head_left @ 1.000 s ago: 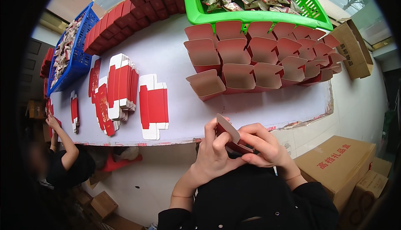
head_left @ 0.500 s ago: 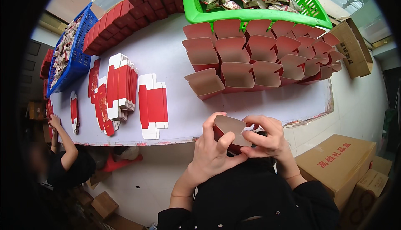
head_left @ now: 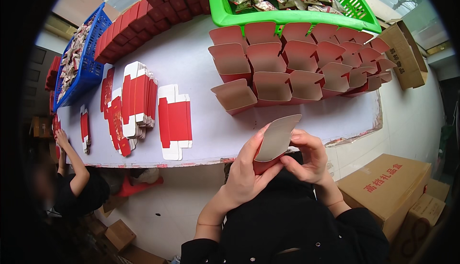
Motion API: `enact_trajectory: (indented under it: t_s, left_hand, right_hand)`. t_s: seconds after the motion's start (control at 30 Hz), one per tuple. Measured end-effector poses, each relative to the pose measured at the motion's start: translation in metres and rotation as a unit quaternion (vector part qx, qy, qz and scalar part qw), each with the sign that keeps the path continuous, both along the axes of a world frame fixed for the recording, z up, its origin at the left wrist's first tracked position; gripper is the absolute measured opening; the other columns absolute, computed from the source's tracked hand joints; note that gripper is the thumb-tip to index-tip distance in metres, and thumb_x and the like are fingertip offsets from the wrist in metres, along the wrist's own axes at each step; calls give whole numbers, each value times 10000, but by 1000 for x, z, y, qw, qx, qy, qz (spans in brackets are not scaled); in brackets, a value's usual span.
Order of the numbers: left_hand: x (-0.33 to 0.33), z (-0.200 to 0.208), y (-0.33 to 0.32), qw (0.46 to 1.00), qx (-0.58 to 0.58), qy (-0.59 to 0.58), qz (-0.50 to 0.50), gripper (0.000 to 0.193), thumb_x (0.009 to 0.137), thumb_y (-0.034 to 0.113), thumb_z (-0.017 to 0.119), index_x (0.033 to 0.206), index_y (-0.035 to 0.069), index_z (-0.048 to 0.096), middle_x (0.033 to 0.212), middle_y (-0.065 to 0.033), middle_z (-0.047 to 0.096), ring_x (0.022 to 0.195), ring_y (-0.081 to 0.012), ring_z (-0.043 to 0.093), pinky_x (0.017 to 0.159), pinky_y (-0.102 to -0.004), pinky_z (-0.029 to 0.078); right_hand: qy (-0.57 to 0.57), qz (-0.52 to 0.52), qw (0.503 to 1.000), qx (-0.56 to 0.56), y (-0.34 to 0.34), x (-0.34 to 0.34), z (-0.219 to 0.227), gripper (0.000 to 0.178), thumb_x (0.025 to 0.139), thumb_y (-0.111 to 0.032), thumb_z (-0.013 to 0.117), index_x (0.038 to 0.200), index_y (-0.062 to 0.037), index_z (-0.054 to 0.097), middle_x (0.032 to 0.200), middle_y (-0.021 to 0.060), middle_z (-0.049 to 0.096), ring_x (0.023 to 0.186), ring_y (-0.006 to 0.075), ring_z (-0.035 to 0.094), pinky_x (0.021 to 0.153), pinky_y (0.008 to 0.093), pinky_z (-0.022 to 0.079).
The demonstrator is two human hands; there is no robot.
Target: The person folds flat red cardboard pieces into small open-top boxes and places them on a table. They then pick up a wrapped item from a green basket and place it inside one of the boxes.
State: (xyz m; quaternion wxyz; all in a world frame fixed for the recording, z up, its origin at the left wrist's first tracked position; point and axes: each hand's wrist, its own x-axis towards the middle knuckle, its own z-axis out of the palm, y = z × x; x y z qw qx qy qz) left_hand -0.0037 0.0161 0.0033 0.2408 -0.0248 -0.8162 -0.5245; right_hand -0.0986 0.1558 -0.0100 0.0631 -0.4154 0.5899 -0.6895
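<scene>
In front of my chest, at the table's near edge, a small red carton [head_left: 269, 164] is held tilted, its grey-lined flap [head_left: 279, 137] standing up. My left hand [head_left: 247, 173] grips its left side, with the thumb across the near face. My right hand [head_left: 309, 156] is curled round the right side, thumb and fingers at the carton's edge; the exact contact is partly hidden. Beyond my hands stand several rows of red cartons [head_left: 272, 87] with raised flaps. To the left lies a flat, unfolded red-and-white carton [head_left: 175, 121] beside a stack of flat cartons [head_left: 139, 98].
A green basket [head_left: 297, 18] of small packets stands at the back, a blue basket [head_left: 96, 48] of packets at the far left. Closed red boxes [head_left: 139, 19] are piled between them. Another person's arm [head_left: 76, 161] reaches the table at left. A large brown box [head_left: 385, 187] sits at lower right.
The carton's flap has swung up and now leans right. My right fingers have moved from above the opening to the carton's right side. My left hand keeps its hold.
</scene>
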Motion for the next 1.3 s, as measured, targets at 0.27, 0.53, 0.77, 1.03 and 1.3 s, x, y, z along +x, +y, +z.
enact_trajectory:
  t_s: [0.27,0.53,0.77,1.03,1.3]
  left_hand:
    - [-4,-22,9,995,-63,58,52,945,635,130,854,1354,79,243,1045,-170,533,836,-300,581,608,-355,518]
    - [1,-8,2,992,-107,16,63,611,630,217,858,1078,103,458,1040,-143,538,657,-228,608,468,-309,499]
    - [-5,-3,1,993,-98,19,59,569,633,219,854,1023,83,464,1177,-183,525,713,-245,635,516,-305,519]
    - [-6,-6,4,1000,-1,13,-2,859,642,88,836,1266,77,246,1237,-257,482,997,-340,613,788,-365,539]
    - [-8,-3,-1,995,-98,-18,8,957,645,91,828,1354,72,186,1222,-229,532,951,-359,641,746,-386,565]
  right_hand:
    - [87,-41,988,119,0,1,17,386,749,-41,731,1109,26,613,1093,184,604,866,241,643,746,314,536]
    - [49,30,995,84,4,-6,7,233,774,-4,654,1006,18,640,1100,182,567,941,268,623,764,332,532]
    - [-181,55,981,-40,-3,-1,20,355,841,33,555,1195,25,584,1228,183,465,1104,283,554,935,381,465]
    - [20,116,991,57,6,-18,12,327,856,-87,612,1138,78,614,1142,210,525,1028,297,568,909,385,459]
    - [-82,86,987,109,5,-14,16,281,810,3,656,1089,30,665,1129,170,641,1016,291,598,882,380,477]
